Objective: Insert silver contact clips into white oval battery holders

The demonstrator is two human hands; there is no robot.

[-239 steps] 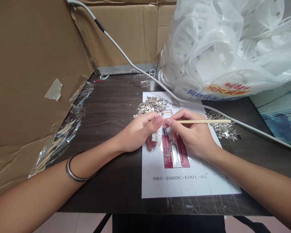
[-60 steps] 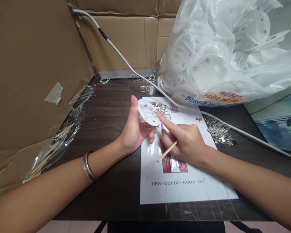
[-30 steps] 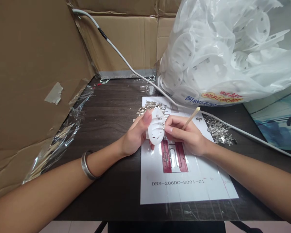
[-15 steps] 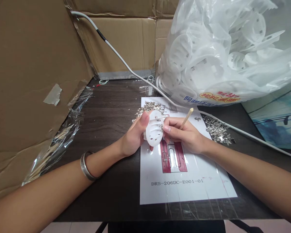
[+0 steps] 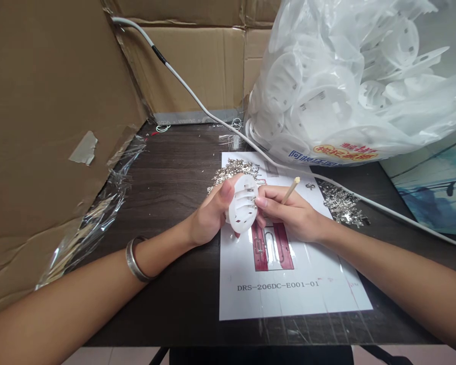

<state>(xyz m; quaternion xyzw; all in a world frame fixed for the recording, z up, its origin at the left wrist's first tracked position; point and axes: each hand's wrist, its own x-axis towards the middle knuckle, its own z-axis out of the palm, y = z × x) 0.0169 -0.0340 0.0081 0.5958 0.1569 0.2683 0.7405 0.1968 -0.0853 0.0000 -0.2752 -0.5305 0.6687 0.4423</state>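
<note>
Gripped between thumb and fingers of my left hand (image 5: 210, 215) is a white slotted plastic disc (image 5: 244, 205), tilted on edge above the printed sheet. My right hand (image 5: 288, 210) is closed around a thin wooden stick (image 5: 290, 190), whose upper end pokes out above the fingers. Its thumb and fingertips touch the disc's right edge, where small metal bits show at the slots. Whether those fingertips also pinch a metal piece, I cannot tell. Behind my left hand lies a pile of small metal clips (image 5: 237, 170).
A second heap of metal pieces (image 5: 344, 205) lies right of the printed sheet (image 5: 269, 304), and a few bits (image 5: 310, 186) rest on the sheet. A large clear bag of white discs (image 5: 319, 111) stands behind. A white cable (image 5: 201, 104) crosses the table. Cardboard walls (image 5: 197, 71) enclose it.
The disc has turned and shifted slightly right and down in my left hand. The stick's top end has dipped a little as my right hand moved at the disc's edge.
</note>
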